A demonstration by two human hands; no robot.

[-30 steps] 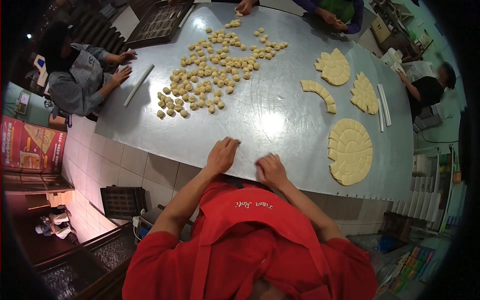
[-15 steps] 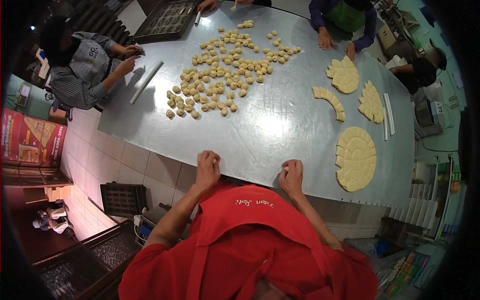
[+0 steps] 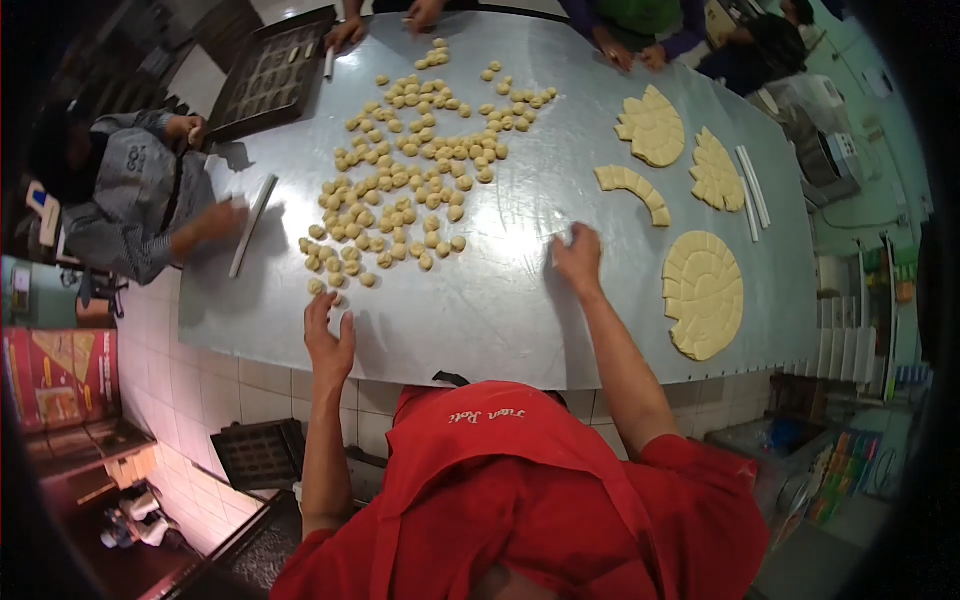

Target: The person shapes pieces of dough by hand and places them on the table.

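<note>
My left hand [image 3: 330, 338] reaches over the near edge of the steel table, fingers apart and holding nothing. Its fingertips are beside the nearest small dough balls [image 3: 337, 298] of a wide scatter of pale yellow, round pieces. Farther right, my right hand [image 3: 578, 260] is over bare metal, with fingers loosely bent, thumb apart and no object visible in it. To its right lie a curved strip of cut dough [image 3: 636, 188] and a large round dough sheet [image 3: 704, 295] scored into pieces. Two more cut dough sheets, one [image 3: 652, 128] and another [image 3: 717, 170], lie beyond.
White rods [image 3: 753, 192] lie at the right, and another white rod [image 3: 253, 226] at the left. A dark moulded tray [image 3: 275, 75] sits at the far left corner. Co-workers stand around the steel table [image 3: 480, 345]: one person [image 3: 135, 190] at left, others along the far side.
Both my hands have left the table's near edge and moved forward over it, the left toward the dough balls. The view has shifted. The left co-worker's hand has moved toward the rod.
</note>
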